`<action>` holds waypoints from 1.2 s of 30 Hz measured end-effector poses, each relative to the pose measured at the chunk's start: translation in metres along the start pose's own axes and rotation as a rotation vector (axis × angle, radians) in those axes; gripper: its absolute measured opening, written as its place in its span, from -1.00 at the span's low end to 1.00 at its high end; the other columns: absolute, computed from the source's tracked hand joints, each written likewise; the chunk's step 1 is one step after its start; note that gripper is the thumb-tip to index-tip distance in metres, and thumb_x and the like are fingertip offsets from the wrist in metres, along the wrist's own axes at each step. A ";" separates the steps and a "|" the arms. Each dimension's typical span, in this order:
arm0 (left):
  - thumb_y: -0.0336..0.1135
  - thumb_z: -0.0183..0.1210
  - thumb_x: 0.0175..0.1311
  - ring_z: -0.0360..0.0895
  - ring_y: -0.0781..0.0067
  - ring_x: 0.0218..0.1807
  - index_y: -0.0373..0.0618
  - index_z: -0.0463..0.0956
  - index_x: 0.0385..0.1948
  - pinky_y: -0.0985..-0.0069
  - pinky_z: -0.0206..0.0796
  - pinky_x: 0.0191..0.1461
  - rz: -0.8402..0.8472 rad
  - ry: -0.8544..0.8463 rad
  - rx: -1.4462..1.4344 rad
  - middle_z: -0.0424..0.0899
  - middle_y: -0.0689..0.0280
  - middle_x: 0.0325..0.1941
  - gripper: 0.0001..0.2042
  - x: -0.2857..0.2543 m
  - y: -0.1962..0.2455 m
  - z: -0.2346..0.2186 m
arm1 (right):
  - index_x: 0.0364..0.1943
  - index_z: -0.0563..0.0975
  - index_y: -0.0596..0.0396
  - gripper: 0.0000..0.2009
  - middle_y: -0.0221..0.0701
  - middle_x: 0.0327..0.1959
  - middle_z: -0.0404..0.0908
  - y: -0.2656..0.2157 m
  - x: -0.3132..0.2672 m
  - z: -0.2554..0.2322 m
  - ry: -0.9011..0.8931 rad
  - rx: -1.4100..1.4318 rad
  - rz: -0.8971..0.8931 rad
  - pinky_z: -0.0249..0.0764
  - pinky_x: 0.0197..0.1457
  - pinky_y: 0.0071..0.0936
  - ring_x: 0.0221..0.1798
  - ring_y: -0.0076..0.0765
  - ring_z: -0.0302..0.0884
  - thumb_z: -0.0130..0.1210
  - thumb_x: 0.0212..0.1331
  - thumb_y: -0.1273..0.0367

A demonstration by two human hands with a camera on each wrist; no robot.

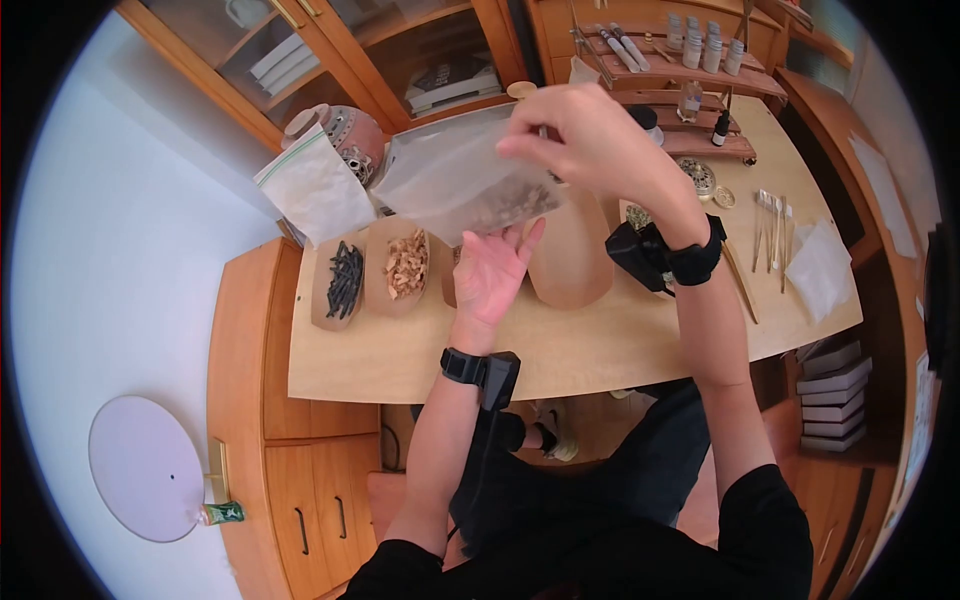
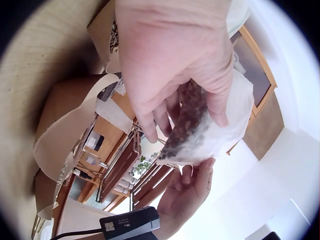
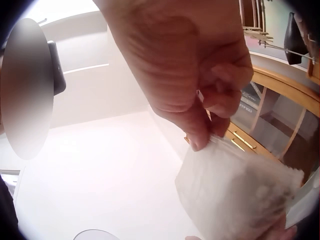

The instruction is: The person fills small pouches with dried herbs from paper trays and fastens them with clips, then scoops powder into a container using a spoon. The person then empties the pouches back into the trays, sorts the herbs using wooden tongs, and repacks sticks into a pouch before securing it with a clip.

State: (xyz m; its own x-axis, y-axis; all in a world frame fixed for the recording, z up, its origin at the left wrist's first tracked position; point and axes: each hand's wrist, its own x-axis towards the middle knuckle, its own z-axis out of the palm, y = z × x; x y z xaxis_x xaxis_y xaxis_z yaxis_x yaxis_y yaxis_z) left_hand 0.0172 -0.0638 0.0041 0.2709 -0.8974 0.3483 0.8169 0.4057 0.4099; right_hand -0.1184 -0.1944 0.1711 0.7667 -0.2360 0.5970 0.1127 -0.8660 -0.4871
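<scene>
A translucent plastic bag (image 1: pixel 435 185) hangs tilted above the table, with dark brown dried pieces (image 1: pixel 525 205) gathered toward its lower right end. My right hand (image 1: pixel 590 135) pinches the bag's edge between thumb and fingers, as the right wrist view shows at the bag's top (image 3: pixel 230 175). Below it, my left hand (image 1: pixel 490 275) is palm up, its fingers loosely spread against the underside. In the left wrist view the brown pieces (image 2: pixel 190 115) show between the thumb and fingers. A brown paper tray (image 1: pixel 572 270) stands just right of the left hand; another beneath that hand is mostly hidden.
Paper trays of black sticks (image 1: pixel 345 280) and light wood chips (image 1: pixel 407 265) stand at the left. Behind them are a white zip bag (image 1: pixel 318 190) and a round clay pot (image 1: pixel 350 135). A wooden rack (image 1: pixel 675 75) bears small bottles; slim tools (image 1: pixel 773 230) lie at the right.
</scene>
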 end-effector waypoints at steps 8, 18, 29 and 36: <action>-0.11 0.28 0.23 0.28 0.22 0.40 0.03 0.46 0.14 -0.01 -0.11 0.57 -0.030 -0.049 0.001 0.55 0.31 0.22 -0.55 0.001 -0.001 0.004 | -0.40 0.60 0.23 -0.83 -0.17 -0.55 0.53 -0.012 0.002 -0.010 0.213 0.009 -0.062 0.40 -0.39 -0.35 -0.49 -0.08 0.48 0.22 0.14 0.37; -0.16 0.31 0.22 0.31 0.22 0.38 0.02 0.48 0.09 0.01 -0.02 0.54 -0.021 0.072 0.017 0.56 0.30 0.19 -0.59 -0.002 -0.001 0.013 | -0.39 0.59 0.25 -0.81 -0.22 -0.63 0.47 0.000 0.004 0.002 0.047 0.059 0.092 0.31 -0.45 -0.38 -0.56 -0.28 0.41 0.21 0.17 0.36; -0.29 0.24 0.30 0.43 0.32 0.26 0.02 0.54 -0.08 0.10 0.14 0.46 0.035 0.144 0.033 0.58 0.36 0.15 -0.80 0.001 -0.001 0.006 | -0.47 0.60 0.21 -0.74 -0.52 -0.65 0.39 0.020 0.005 0.015 -0.174 0.165 0.193 0.19 -0.48 -0.54 -0.53 -0.68 0.24 0.30 0.15 0.26; -0.21 0.23 0.31 0.33 0.32 0.32 -0.04 0.36 0.20 0.18 0.07 0.49 0.152 0.227 0.001 0.46 0.32 0.26 -0.55 0.001 -0.001 0.005 | -0.38 0.66 0.21 -0.74 -0.34 -0.60 0.57 0.020 0.004 0.027 -0.211 0.169 0.266 0.38 -0.40 -0.47 -0.52 -0.51 0.42 0.30 0.10 0.24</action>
State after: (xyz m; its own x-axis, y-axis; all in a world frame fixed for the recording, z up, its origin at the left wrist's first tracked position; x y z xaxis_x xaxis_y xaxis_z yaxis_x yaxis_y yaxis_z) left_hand 0.0145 -0.0645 0.0087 0.4975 -0.8422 0.2079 0.7577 0.5386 0.3685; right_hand -0.0959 -0.2014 0.1470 0.8946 -0.3316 0.2995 -0.0186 -0.6974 -0.7165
